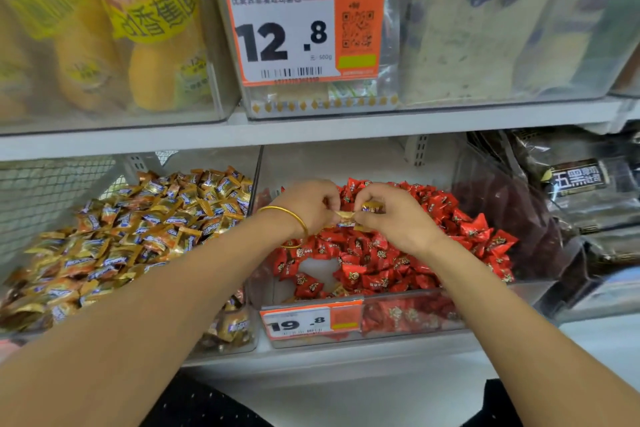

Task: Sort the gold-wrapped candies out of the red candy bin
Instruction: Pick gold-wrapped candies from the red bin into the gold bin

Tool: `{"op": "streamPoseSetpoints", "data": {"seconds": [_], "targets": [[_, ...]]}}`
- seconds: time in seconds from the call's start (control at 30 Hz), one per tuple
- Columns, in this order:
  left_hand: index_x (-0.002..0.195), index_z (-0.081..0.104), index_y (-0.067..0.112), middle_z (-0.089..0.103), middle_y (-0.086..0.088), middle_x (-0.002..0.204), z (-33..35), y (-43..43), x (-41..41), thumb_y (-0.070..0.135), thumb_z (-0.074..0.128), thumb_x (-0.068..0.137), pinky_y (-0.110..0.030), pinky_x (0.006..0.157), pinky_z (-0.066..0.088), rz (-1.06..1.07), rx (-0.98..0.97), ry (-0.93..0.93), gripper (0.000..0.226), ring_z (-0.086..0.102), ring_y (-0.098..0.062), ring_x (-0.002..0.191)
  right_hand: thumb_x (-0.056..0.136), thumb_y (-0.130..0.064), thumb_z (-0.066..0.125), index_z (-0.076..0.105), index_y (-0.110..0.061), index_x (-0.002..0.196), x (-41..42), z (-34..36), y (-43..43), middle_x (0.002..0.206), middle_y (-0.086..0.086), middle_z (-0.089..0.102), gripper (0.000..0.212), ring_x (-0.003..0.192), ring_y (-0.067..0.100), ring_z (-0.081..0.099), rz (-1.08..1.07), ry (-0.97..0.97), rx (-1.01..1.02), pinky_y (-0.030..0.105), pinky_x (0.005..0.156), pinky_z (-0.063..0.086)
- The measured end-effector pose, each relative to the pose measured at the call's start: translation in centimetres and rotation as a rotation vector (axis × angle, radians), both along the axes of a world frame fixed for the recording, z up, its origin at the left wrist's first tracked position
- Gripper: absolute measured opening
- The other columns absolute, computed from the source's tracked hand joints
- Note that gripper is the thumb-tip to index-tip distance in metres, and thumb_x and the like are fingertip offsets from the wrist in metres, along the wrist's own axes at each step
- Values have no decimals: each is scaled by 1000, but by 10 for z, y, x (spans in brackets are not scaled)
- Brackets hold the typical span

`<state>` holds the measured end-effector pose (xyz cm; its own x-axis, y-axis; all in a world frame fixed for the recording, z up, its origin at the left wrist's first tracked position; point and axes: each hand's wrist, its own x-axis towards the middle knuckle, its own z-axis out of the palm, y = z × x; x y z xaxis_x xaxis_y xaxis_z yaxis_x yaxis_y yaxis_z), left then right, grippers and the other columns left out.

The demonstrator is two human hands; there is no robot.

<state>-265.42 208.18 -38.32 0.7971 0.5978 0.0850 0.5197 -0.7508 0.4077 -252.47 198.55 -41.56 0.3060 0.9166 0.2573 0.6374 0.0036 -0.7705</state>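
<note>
Gold-wrapped candies (pixel 344 217), at least two as far as I can see, are up between the person's hands, just above the heap of red candies (pixel 381 263). The left hand (pixel 311 204), with a gold bangle (pixel 287 215) on the wrist, pinches one end of a wrapper. The right hand (pixel 394 215) pinches the other end, and its curled fingers grip a second of the gold-wrapped candies.

Both hands hover over the back half of the red candy bin (pixel 415 315), a clear box on the lower white shelf (pixel 311 357). An orange price tag (pixel 311 322) is fixed to its front wall. Near the front of the bin a patch of bare floor (pixel 318 270) shows through the red pile.

Just to the left, touching wall to wall, stands a second clear bin (pixel 254 177) heaped with gold candies (pixel 138 218). To the right lie dark packets (pixel 575 180).

The upper shelf (pixel 311 130) hangs close over the hands, carrying clear boxes, a large price card (pixel 301 24) and yellow packets (pixel 86 28). The bins are open at the top, with room between the piles and the shelf above.
</note>
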Motion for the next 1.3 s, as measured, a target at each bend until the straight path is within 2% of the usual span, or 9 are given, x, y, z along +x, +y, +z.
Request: {"op": "streamPoseSetpoints", "data": {"seconds": [0.17, 0.27, 0.43, 0.57, 0.67, 0.87, 1.03, 1.13, 1.3], "targets": [[81, 57, 15, 56, 2, 82, 33, -18, -33, 13, 63, 87, -32, 61, 55, -7, -83, -129, 8, 61, -16, 64, 88, -8, 61, 58, -13, 82, -22, 27, -18, 67, -4, 59, 8, 52, 4, 49, 59, 239, 55, 14, 47, 36], [74, 54, 24, 52, 5, 72, 54, -20, -74, 15, 62, 87, -15, 42, 44, 1, -131, -174, 18, 56, -1, 46, 89, -11, 59, 56, -17, 82, -51, 43, -17, 55, -14, 55, 10, 47, 3, 50, 107, 334, 64, 15, 40, 33], [93, 62, 15, 61, -4, 86, 65, 1, -145, 13, 62, 87, -38, 67, 58, 220, -100, -235, 7, 61, -19, 73, 90, -7, 59, 57, -13, 88, -124, 71, 26, 71, 0, 58, 6, 51, 9, 53, 203, 356, 21, 17, 39, 35], [146, 26, 20, 47, -9, 137, 51, 10, -175, 21, 60, 90, -38, 97, 44, 329, -51, -63, 65, 51, -29, 118, 91, 1, 55, 40, -9, 136, -149, 77, 40, 123, 18, 51, 49, 89, 24, 59, 265, 389, -185, 24, 57, 54], [147, 23, 21, 35, -5, 148, 37, 9, -183, 19, 55, 93, -33, 109, 29, 307, 64, -58, 63, 32, -23, 136, 90, 10, 50, 47, -8, 130, -131, 71, 21, 123, 17, 49, 44, 81, 25, 64, 198, 460, -86, 26, 54, 58], [122, 57, 14, 53, -1, 126, 30, -29, -125, 5, 55, 90, -14, 99, 28, -64, 287, -307, 34, 45, -13, 120, 90, 19, 39, 55, 3, 106, -59, 43, -23, 96, 25, 58, 27, 62, 26, 65, -57, 478, -57, 27, 49, 56], [108, 67, 9, 61, -9, 109, 20, -46, -55, 4, 59, 85, -18, 85, 37, -184, 46, 23, 25, 58, -20, 100, 87, 14, 50, 58, -4, 89, -35, 16, -26, 92, 22, 65, 20, 67, 18, 68, 168, 400, -320, 29, 63, 58], [106, 69, 8, 63, -6, 92, 8, -41, -31, 9, 59, 85, -25, 75, 46, -88, 1, 397, 23, 59, -22, 80, 86, 6, 56, 61, -8, 102, -33, -1, -12, 104, 14, 65, 23, 80, 16, 61, 289, 57, -595, 24, 65, 50], [120, 59, 3, 59, -17, 113, -13, -30, -14, 0, 43, 88, -12, 39, 42, -164, -29, 893, 37, 51, -24, 73, 87, -9, 60, 52, -13, 133, -36, -13, 11, 138, 3, 52, 46, 122, 20, 50, 482, -452, -752, 27, 99, 41]]}}
